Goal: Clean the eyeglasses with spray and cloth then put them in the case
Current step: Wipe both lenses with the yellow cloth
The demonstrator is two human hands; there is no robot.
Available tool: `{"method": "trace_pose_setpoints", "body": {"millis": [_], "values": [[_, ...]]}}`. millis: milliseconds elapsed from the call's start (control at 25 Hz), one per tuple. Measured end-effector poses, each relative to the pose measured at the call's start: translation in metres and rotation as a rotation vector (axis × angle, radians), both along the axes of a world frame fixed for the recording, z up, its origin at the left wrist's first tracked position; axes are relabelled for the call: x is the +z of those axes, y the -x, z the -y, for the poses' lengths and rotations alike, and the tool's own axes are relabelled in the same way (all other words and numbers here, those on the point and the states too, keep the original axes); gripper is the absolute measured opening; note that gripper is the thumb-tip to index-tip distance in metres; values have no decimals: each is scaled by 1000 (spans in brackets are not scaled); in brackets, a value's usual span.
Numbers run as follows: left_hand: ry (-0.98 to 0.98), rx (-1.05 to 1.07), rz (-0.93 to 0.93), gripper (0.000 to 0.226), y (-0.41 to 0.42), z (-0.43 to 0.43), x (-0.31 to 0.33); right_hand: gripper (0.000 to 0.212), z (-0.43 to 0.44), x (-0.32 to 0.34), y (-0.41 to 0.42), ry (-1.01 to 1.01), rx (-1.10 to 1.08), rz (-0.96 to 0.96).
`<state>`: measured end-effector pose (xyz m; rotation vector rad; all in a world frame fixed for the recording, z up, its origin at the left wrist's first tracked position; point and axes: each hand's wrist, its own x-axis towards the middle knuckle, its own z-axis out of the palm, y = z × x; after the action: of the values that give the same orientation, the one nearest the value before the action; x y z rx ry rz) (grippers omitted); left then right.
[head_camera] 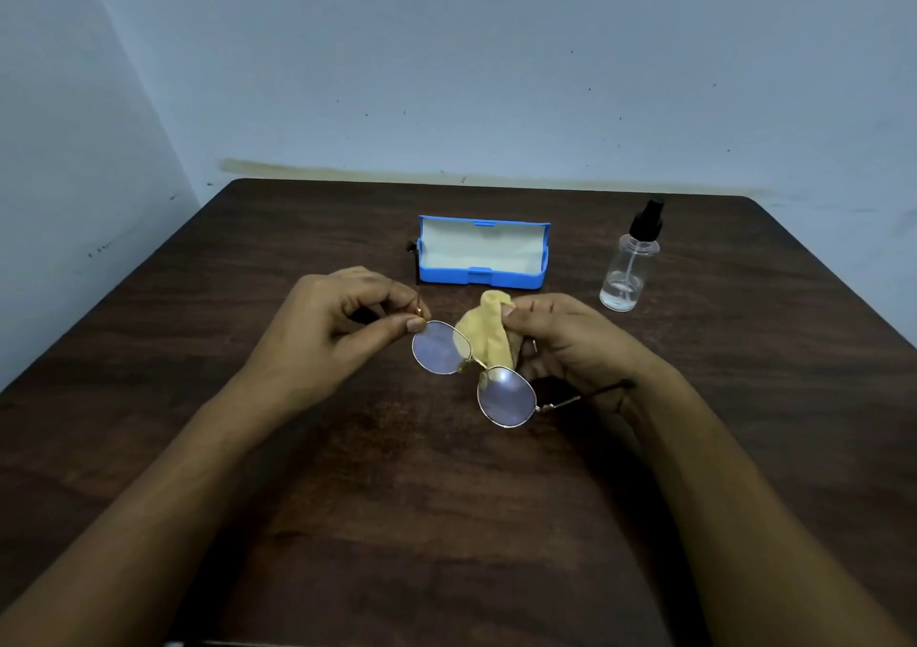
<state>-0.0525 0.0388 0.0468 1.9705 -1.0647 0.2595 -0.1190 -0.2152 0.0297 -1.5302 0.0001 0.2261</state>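
Observation:
Round gold-rimmed eyeglasses (pixel 506 395) hang above the middle of the dark wooden table (pixel 446 522). My left hand (pixel 327 323) pinches the frame at its far hinge corner. My right hand (pixel 570 343) grips a bunched yellow cloth (pixel 489 333) just behind the lenses; one temple arm runs across that wrist. Behind my hands lies the blue case (pixel 484 279), lid open, with a pale lining. A clear spray bottle (pixel 627 269) with a black nozzle stands upright to the right of the case.
The table's back edge meets a pale blue wall (pixel 496 75), and another wall closes in at the left. A thin black thing (pixel 412 254) pokes out beside the case's left end.

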Motion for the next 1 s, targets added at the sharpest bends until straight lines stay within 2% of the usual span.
{"method": "trace_pose_setpoints", "body": {"millis": [160,280,400,560,680,800,920,1000], "values": [[-6,-22,-7,10,-1,2,-2,29,-2,4,0,-7,-33,24],[-17,-29,-12,10,-4,3,-2,33,-8,0,-4,117,-96,159],[-10,-34,-25,4,-7,2,-2,29,-4,3,-3,63,-131,237],[-17,-43,-16,9,-8,4,0,25,-2,6,-3,-21,-76,218],[-38,-41,-26,8,-11,7,1,33,-4,1,-2,-21,-26,177],[-56,-52,-15,11,-10,11,2,37,-9,-1,-2,-106,-40,112],[-54,-49,-14,11,-10,12,2,38,-10,-4,-5,-39,-58,152],[-61,-46,-3,11,-10,13,2,28,-12,-7,-4,-67,-58,211]]}}
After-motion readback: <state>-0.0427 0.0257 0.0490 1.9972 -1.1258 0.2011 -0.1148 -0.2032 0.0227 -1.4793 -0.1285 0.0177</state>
